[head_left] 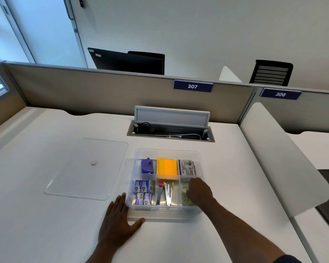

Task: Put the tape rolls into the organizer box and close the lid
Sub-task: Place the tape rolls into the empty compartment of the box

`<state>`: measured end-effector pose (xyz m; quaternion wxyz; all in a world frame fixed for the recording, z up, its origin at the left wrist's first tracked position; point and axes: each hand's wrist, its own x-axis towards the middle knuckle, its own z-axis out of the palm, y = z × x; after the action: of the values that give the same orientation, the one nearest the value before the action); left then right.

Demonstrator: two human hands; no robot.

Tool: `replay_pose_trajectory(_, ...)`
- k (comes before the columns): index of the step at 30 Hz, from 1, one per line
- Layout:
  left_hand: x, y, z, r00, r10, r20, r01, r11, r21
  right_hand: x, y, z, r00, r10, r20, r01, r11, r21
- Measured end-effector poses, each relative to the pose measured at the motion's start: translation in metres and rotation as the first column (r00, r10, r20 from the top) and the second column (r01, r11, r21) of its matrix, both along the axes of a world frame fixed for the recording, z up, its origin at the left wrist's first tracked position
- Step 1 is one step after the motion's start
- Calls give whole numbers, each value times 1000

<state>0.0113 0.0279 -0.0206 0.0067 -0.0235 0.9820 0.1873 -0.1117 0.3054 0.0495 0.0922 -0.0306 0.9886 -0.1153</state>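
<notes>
This is an open-plan office, seen at one workstation. A white laminate desk [46,224] fills the lower half of the frame, fenced along its far edge by a beige fabric partition panel [103,92] across the middle. Two dark blue number plates clipped to the partition read 307 [192,86] and 306 [280,94], marking numbered seats. At the centre, a grey flip-up cable hatch [171,118] stands open over a recessed tray of cords. Beyond the partition, upper centre, the back of a black flat monitor [125,61] shows, and at upper right a black slatted office chair back [271,73].
</notes>
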Motion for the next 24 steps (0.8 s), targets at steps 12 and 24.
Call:
replay_pose_trajectory(12,0,-1,-1,1000,15,8,-14,999,-43,-1,-9,-8,998,62,-32,-65,989,-131)
replay_pose_trajectory(24,0,0,0,1000,21,-2,-21,999,-39,1,-7,-11,999,45,-18,-48,972,-230)
